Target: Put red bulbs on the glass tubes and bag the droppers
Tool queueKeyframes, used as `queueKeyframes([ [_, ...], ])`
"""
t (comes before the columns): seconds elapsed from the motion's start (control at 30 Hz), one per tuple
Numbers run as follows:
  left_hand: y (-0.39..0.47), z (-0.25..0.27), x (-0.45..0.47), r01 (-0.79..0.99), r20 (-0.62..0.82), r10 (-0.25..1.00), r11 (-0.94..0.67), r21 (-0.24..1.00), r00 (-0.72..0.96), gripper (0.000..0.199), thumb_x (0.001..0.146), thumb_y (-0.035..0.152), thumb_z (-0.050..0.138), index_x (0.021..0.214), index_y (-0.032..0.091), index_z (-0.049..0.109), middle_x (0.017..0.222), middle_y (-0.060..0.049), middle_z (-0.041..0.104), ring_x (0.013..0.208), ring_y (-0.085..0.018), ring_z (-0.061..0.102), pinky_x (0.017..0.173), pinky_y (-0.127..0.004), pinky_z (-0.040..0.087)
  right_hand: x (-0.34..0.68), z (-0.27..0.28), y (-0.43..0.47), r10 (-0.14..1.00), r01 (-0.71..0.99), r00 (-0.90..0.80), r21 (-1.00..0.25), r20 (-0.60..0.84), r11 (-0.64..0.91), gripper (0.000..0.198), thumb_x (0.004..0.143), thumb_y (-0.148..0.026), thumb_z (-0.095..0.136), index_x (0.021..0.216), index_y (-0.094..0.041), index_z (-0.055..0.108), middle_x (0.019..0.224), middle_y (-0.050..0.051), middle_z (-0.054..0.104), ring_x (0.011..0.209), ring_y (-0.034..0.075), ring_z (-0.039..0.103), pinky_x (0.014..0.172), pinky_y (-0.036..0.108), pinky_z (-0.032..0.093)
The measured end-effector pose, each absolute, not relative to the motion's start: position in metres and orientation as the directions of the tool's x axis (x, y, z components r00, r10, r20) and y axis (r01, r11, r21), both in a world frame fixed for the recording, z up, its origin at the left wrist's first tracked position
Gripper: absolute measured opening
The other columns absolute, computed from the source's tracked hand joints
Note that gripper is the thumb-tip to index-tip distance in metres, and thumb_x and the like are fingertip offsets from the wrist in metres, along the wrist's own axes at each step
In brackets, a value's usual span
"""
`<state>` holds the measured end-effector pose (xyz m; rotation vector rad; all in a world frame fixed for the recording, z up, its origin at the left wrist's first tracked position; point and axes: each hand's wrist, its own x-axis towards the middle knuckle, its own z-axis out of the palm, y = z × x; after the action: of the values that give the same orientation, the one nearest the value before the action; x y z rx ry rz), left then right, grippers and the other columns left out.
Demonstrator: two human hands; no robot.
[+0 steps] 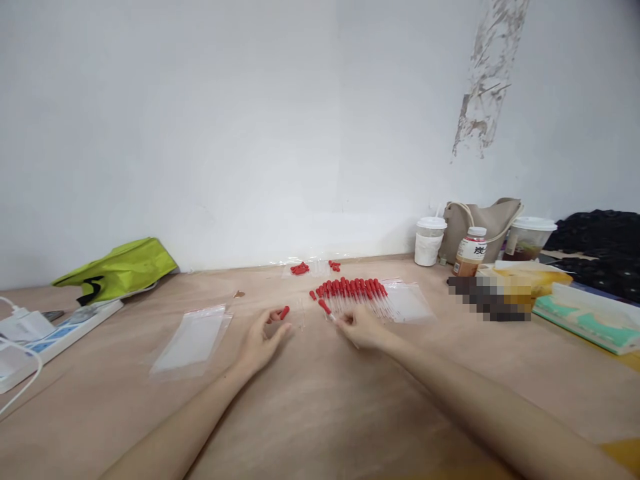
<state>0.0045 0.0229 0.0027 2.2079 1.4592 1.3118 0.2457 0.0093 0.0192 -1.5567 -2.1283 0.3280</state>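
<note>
My left hand (263,339) is curled left of centre, with a red rubber bulb (285,313) at its fingertips and the thumb a little apart below. Between thumb and fingers, my right hand (363,327) pinches a dropper (325,308), its red bulb end pointing up and left. Thin clear glass tubes (301,315) lie on the table between my hands. Just beyond my right hand spreads a row of red-topped droppers (353,289), laid side by side. One loose red bulb (313,295) lies at the left end of that row.
Small piles of red bulbs (300,269) lie on clear plastic near the wall. Clear zip bags (193,340) are at left, with more bags (407,301) at right. A power strip (60,340) and green pouch (120,267) stand left; cups (430,241), a bottle (471,252) and tissues (587,317) right.
</note>
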Motion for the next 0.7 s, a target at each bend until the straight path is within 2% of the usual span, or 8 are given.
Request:
queueKeyframes([
  [0.1, 0.045, -0.004, -0.014, 0.673, 0.502, 0.862, -0.33, 0.662, -0.072, 0.037, 0.068, 0.043, 0.058, 0.093, 0.015, 0.058, 0.082, -0.006, 0.057, 0.071, -0.019, 0.053, 0.063, -0.03, 0.044, 0.221, 0.022, 0.035, 0.967, 0.844, -0.045, -0.509, 0.25, 0.171, 0.027, 0.076, -0.031, 0.043, 0.059, -0.018, 0.059, 0.062, 0.001, 0.061, 0.061, 0.013, 0.054, 0.057, 0.022, 0.031],
  [0.27, 0.052, -0.011, -0.021, 0.664, 0.455, 0.888, -0.299, 0.686, -0.069, 0.039, 0.064, 0.044, 0.06, 0.09, 0.014, 0.06, 0.077, -0.005, 0.059, 0.062, -0.018, 0.054, 0.055, -0.028, 0.043, 0.179, 0.018, 0.061, 0.944, 0.918, 0.05, -0.386, 0.326, 0.084, 0.024, 0.073, -0.029, 0.045, 0.06, -0.019, 0.062, 0.068, 0.005, 0.065, 0.07, 0.018, 0.058, 0.076, 0.033, 0.029],
  [0.37, 0.051, -0.014, -0.02, 0.667, 0.441, 0.897, -0.302, 0.682, -0.044, 0.039, 0.064, 0.043, 0.06, 0.09, 0.015, 0.061, 0.075, -0.005, 0.061, 0.063, -0.019, 0.055, 0.056, -0.028, 0.043, 0.169, 0.012, 0.072, 0.942, 0.926, 0.075, -0.373, 0.328, 0.056, 0.025, 0.073, -0.03, 0.044, 0.065, -0.016, 0.063, 0.072, 0.01, 0.066, 0.072, 0.021, 0.059, 0.081, 0.037, 0.025],
  [0.57, 0.061, -0.018, -0.016, 0.676, 0.416, 0.909, -0.317, 0.666, 0.016, 0.042, 0.064, 0.04, 0.061, 0.098, 0.016, 0.058, 0.094, -0.007, 0.061, 0.077, -0.021, 0.057, 0.068, -0.031, 0.045, 0.17, 0.006, 0.08, 0.941, 0.94, 0.093, -0.341, 0.325, 0.024, 0.027, 0.074, -0.035, 0.046, 0.069, -0.016, 0.064, 0.073, 0.011, 0.066, 0.073, 0.022, 0.06, 0.083, 0.04, 0.021],
  [0.7, 0.072, -0.015, -0.012, 0.695, 0.393, 0.918, -0.309, 0.649, 0.042, 0.035, 0.075, 0.04, 0.049, 0.099, 0.016, 0.057, 0.097, -0.008, 0.061, 0.082, -0.02, 0.058, 0.073, -0.03, 0.044, 0.169, 0.008, 0.074, 0.938, 0.945, 0.073, -0.325, 0.338, 0.043, 0.034, 0.077, -0.041, 0.041, 0.07, -0.017, 0.063, 0.074, 0.01, 0.066, 0.074, 0.022, 0.059, 0.083, 0.04, 0.021],
])
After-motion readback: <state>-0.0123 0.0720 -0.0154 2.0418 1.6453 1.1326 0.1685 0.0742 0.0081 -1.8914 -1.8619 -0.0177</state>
